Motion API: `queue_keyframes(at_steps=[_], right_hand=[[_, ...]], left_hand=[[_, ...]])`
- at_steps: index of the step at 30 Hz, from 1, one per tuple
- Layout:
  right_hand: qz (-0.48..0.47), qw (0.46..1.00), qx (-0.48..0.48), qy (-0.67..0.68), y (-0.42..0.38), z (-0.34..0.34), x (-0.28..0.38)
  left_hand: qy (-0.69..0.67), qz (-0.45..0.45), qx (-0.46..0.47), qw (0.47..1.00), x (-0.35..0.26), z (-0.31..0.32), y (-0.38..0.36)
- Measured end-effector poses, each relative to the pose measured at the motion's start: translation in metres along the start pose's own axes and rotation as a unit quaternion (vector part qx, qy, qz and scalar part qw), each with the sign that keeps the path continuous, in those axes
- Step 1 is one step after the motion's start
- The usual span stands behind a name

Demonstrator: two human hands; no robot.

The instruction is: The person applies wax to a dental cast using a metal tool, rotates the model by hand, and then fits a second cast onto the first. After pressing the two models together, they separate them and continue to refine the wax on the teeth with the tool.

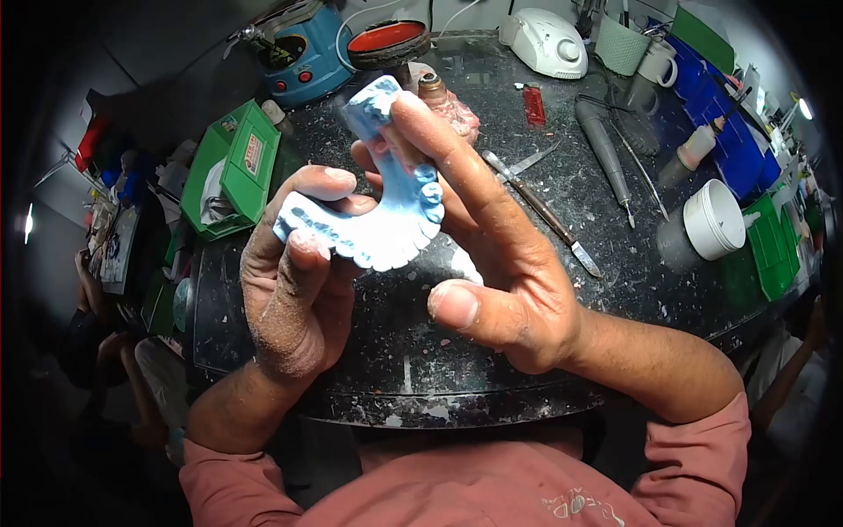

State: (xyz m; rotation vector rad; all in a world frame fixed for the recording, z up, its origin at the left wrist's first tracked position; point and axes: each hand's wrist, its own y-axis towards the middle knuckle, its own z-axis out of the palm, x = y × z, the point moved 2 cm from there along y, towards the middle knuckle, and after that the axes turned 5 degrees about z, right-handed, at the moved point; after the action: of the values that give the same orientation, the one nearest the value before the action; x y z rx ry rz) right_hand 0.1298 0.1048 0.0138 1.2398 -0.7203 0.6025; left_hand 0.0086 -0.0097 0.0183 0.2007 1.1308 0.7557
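Observation:
A pale blue-white dental cast [399,206], curved like a horseshoe with a row of teeth, is held up above the dark workbench. Its left end is pinched between the thumb and fingers of my left hand [303,272], which has dust on the skin. The index finger of my right hand [500,237] rests on the upper end of the cast, with other fingers partly hidden behind it. My right thumb is stretched out, apart from the cast. Behind the cast lies a pink lump [452,114] beside a small burner-like piece [430,85].
On the dark bench [413,400] are a knife [549,215], a grey handpiece [606,149], a white tub [713,220], a green box [233,167], a blue machine [303,57], a red dish [386,39] and a white unit [544,42]. Other people's arms show at both sides.

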Motion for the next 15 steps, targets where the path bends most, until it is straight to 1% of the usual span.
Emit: queue_keyframes(at_steps=[4, 6, 10, 12, 13, 15], right_hand=[[0.008, 1.000, 0.003, -0.003, -0.002, -0.001, -0.003], [0.015, 0.998, 0.036, -0.056, -0.001, -0.001, -0.004], [0.009, 0.998, 0.040, -0.055, 0.001, 0.003, -0.003], [-0.088, 0.984, 0.030, -0.155, 0.006, 0.002, 0.009], [-0.124, 0.981, 0.021, -0.150, 0.007, 0.001, 0.009], [-0.102, 0.991, -0.003, -0.091, 0.001, 0.003, 0.015]], left_hand=[[0.000, -0.006, 0.003, 1.000, -0.001, -0.001, -0.001], [0.011, 0.013, 0.032, 0.999, 0.000, -0.001, -0.001], [0.024, 0.045, 0.020, 0.999, -0.004, -0.001, 0.000], [0.050, 0.073, 0.014, 0.996, -0.010, -0.003, -0.001], [0.093, 0.106, 0.022, 0.990, -0.014, 0.001, 0.001], [0.128, 0.146, 0.011, 0.981, -0.018, 0.003, -0.002]])
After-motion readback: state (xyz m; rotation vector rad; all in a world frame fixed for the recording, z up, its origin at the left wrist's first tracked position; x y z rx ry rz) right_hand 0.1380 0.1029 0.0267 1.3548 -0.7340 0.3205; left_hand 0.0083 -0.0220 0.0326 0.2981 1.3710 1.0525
